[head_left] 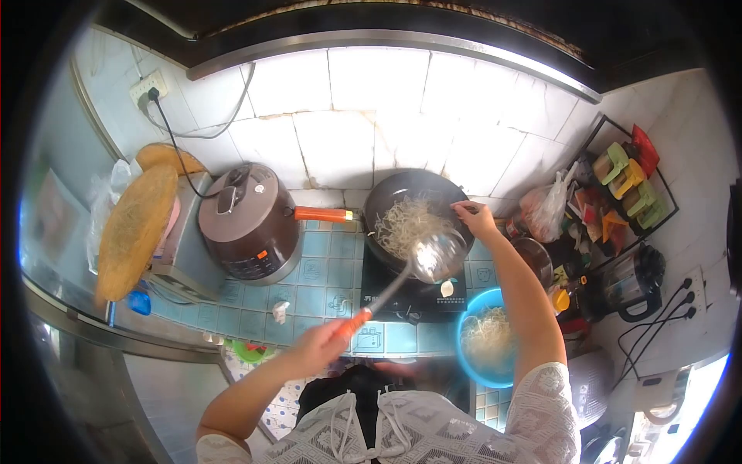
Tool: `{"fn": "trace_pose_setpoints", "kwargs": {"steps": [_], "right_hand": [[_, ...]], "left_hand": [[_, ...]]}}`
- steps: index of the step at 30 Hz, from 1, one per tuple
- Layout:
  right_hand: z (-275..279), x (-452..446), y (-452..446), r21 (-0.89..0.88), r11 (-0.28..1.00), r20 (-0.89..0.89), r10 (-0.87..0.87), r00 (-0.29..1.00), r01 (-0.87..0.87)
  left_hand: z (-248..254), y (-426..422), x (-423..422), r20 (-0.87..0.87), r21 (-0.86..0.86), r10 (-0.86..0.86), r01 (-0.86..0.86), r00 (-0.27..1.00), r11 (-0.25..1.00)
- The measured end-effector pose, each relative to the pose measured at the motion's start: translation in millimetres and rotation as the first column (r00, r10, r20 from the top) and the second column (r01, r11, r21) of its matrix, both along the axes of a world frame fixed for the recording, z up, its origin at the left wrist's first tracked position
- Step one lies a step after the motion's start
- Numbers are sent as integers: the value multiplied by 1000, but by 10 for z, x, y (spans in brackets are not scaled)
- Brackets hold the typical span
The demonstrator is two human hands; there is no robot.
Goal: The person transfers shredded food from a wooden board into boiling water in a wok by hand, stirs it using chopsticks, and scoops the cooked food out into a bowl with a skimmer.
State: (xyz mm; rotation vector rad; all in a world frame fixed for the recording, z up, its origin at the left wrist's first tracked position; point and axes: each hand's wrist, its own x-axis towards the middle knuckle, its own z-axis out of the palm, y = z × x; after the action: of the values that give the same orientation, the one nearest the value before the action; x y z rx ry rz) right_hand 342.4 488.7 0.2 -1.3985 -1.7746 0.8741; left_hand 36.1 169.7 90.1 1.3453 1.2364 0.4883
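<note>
My left hand [318, 346] is closed around the orange handle of a metal skimmer ladle [437, 255]. The ladle's shiny bowl lies over the near right part of a dark wok [380, 193]. Thin pale strands that look like bean sprouts [410, 220] fill the middle of the wok. At the wok's right edge, my right hand [476, 218] has thumb and fingers pinched together on the rim. Below my right forearm stands a light blue basin [466, 363] with more pale strands inside. The wok's orange handle [325, 214] points left.
A brown electric pressure cooker [251, 224] stands left of the wok. Under the wok is a black cooktop [375, 288]. Seasoning jars [626, 178] and a blender jug [634, 282] crowd the right side. A range hood [394, 39] overhangs the tiled wall.
</note>
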Motion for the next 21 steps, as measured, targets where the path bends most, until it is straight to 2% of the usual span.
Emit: {"fn": "trace_pose_setpoints", "kwargs": {"steps": [2, 3, 5, 6, 8, 9, 11, 12, 13, 14, 15, 16, 17, 18, 19, 21], "right_hand": [[202, -192, -169, -148, 980, -343, 77, 936, -135], [347, -230, -273, -150, 980, -354, 71, 932, -131], [609, -271, -444, -169, 973, -296, 99, 950, -154], [609, -299, -501, -170, 974, -301, 96, 949, -152], [558, -321, -653, -231, 943, 14, 251, 968, -241], [548, -300, -674, -228, 944, 9, 247, 969, -238], [583, -255, -626, -72, 991, 122, 118, 986, -109], [691, -266, -674, -84, 992, 115, 101, 988, -92], [727, -318, -740, -84, 992, 113, 99, 989, -89], [740, -416, -820, -185, 968, -43, 166, 985, -171], [717, -523, -901, -272, 926, -207, 211, 955, -263], [640, -623, -950, -248, 914, -206, 274, 939, -322], [279, -657, -796, -125, 936, -64, 324, 944, -330], [284, -656, -801, -24, 973, 107, 229, 967, -228], [312, -658, -795, 93, 986, 265, 110, 958, -139], [386, -490, -730, 122, 991, 189, 26, 982, -50]], "left_hand": [[163, 106, -90, 61, 11, 151, -151, 987, 988], [190, 195, -124, 49, 9, 145, -146, 988, 989], [141, 452, -172, 93, 209, 242, -256, 966, 944], [128, 629, -189, 40, 214, 253, -255, 967, 943], [42, 967, -193, -17, 214, 263, -253, 965, 944], [-10, 1146, -190, -25, 231, 292, -279, 956, 932], [-147, 1496, -203, -33, 268, 318, -298, 948, 916], [-261, 1638, -216, -247, 420, 305, -182, 920, 889], [-206, 1679, -151, -445, 531, 313, -34, 839, 847], [-169, 1691, -52, -512, 611, 345, 51, 787, 790], [-164, 1734, 46, -517, 607, 341, 56, 785, 792], [-157, 1779, 138, -596, 557, 341, 69, 727, 828], [-144, 1833, 231, -669, 507, 336, 76, 663, 859], [-73, 1860, 333, -768, 411, 259, 140, 586, 901], [-133, 1885, 391, -770, 410, 257, 145, 584, 901], [-308, 1937, 463, -859, 412, 271, 273, 435, 870]]}}
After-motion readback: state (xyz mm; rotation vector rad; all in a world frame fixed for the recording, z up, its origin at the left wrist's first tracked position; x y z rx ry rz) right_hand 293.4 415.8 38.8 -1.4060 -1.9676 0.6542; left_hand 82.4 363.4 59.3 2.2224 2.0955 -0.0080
